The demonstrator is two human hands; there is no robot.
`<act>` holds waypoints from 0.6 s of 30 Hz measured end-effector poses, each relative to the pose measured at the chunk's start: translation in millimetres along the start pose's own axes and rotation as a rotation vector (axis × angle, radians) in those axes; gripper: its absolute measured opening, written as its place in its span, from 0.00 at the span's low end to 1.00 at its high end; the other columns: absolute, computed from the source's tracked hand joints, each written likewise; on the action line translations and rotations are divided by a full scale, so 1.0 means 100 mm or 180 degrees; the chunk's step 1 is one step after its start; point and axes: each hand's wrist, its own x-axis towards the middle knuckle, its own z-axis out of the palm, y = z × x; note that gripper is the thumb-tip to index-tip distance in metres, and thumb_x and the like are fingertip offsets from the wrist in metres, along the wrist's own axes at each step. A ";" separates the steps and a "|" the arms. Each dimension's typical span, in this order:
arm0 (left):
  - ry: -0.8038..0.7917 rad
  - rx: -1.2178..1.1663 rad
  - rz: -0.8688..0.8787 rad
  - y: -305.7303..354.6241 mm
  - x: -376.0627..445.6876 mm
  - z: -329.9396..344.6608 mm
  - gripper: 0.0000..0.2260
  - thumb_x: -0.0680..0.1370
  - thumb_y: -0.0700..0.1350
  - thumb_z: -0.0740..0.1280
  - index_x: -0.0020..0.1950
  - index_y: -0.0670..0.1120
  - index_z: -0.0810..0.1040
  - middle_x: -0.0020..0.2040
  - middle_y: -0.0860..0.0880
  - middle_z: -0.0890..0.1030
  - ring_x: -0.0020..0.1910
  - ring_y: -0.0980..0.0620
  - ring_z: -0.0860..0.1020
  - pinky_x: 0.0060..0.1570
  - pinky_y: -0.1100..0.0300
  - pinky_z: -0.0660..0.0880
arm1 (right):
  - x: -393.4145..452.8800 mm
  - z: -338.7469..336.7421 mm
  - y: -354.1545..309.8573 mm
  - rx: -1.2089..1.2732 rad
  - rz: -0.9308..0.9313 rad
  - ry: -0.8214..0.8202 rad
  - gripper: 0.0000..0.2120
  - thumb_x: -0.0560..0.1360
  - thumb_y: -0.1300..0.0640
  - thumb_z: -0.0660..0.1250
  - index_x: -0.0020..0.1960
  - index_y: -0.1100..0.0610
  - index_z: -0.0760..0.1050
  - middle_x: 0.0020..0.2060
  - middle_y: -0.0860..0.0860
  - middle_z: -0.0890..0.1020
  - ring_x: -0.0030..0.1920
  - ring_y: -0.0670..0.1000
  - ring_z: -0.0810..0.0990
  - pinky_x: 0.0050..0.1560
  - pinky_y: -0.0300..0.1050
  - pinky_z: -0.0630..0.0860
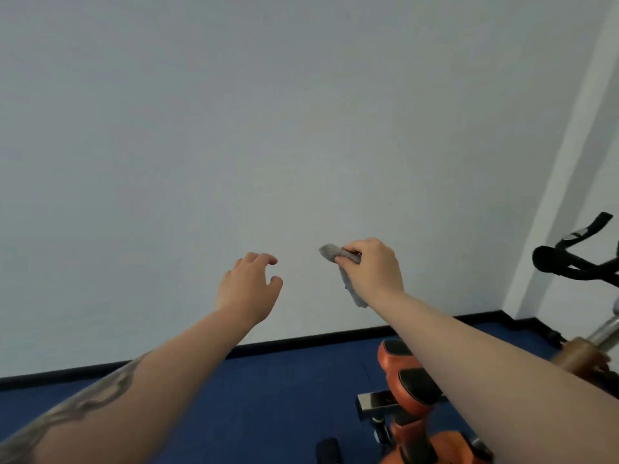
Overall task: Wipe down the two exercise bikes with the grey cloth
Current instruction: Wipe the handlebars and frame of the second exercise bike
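- No legible text, labels, brands or numbers anywhere in view
- White marking on black handlebar strap (581, 232): too blurred to read

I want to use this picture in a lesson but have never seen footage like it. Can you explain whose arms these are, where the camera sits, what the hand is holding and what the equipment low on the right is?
The single picture comes from a camera worn on a person's head, so the two bare arms reaching forward are the wearer's own. The right hand grips a grey cloth, part of which hangs below the fingers. The left hand holds nothing, its fingers loosely spread. Neither touches anything; behind them is a plain pale wall. Lower right, on the blue floor, stands an orange exercise bike. At the right edge, black handlebars belong to a second bike.
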 end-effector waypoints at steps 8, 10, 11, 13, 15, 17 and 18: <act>-0.0235 -0.0284 0.0270 -0.15 1.12 0.65 0.15 0.77 0.48 0.60 0.63 0.53 0.73 0.65 0.54 0.73 0.62 0.52 0.71 0.58 0.54 0.71 | 0.82 0.64 0.55 -0.0055 0.0288 0.0367 0.07 0.74 0.54 0.68 0.50 0.55 0.81 0.47 0.49 0.78 0.44 0.47 0.75 0.43 0.40 0.69; -0.0371 -0.0355 0.0352 -0.17 1.40 0.84 0.15 0.77 0.49 0.61 0.63 0.53 0.73 0.65 0.54 0.72 0.63 0.52 0.71 0.59 0.53 0.71 | 1.00 0.79 0.69 -0.0065 0.0400 0.0408 0.08 0.74 0.54 0.68 0.50 0.55 0.81 0.48 0.49 0.78 0.43 0.46 0.74 0.43 0.38 0.68; -0.0423 -0.0382 0.0401 -0.16 1.53 0.94 0.15 0.77 0.49 0.61 0.63 0.53 0.73 0.65 0.54 0.72 0.62 0.52 0.71 0.59 0.53 0.71 | 1.09 0.85 0.76 -0.0091 0.0442 0.0423 0.07 0.74 0.54 0.68 0.51 0.55 0.81 0.48 0.49 0.78 0.43 0.45 0.73 0.43 0.38 0.67; -0.0518 -0.0466 0.0501 -0.15 1.78 1.15 0.14 0.77 0.48 0.61 0.62 0.53 0.74 0.65 0.54 0.72 0.62 0.53 0.72 0.59 0.54 0.71 | 1.26 0.94 0.91 -0.0161 0.0543 0.0449 0.08 0.74 0.53 0.68 0.51 0.54 0.80 0.47 0.48 0.78 0.43 0.45 0.73 0.42 0.37 0.66; -0.0611 -0.0544 0.0582 -0.14 2.05 1.36 0.14 0.77 0.49 0.61 0.62 0.53 0.74 0.65 0.55 0.72 0.61 0.53 0.72 0.58 0.54 0.71 | 1.44 1.01 1.07 -0.0266 0.0657 0.0505 0.08 0.74 0.52 0.69 0.51 0.54 0.80 0.47 0.47 0.77 0.42 0.45 0.74 0.41 0.36 0.67; -0.0685 -0.0637 0.0686 -0.11 2.36 1.59 0.14 0.77 0.49 0.61 0.62 0.54 0.74 0.65 0.55 0.72 0.61 0.53 0.72 0.58 0.54 0.72 | 1.63 1.07 1.24 -0.0407 0.0785 0.0572 0.08 0.74 0.52 0.69 0.51 0.53 0.80 0.45 0.45 0.75 0.42 0.45 0.74 0.38 0.34 0.65; -0.0719 -0.0689 0.0754 -0.09 2.53 1.70 0.14 0.77 0.48 0.61 0.62 0.53 0.74 0.65 0.55 0.72 0.61 0.53 0.72 0.57 0.55 0.72 | 1.72 1.10 1.33 -0.0484 0.0833 0.0608 0.08 0.74 0.52 0.69 0.50 0.53 0.80 0.44 0.44 0.74 0.42 0.45 0.74 0.36 0.31 0.65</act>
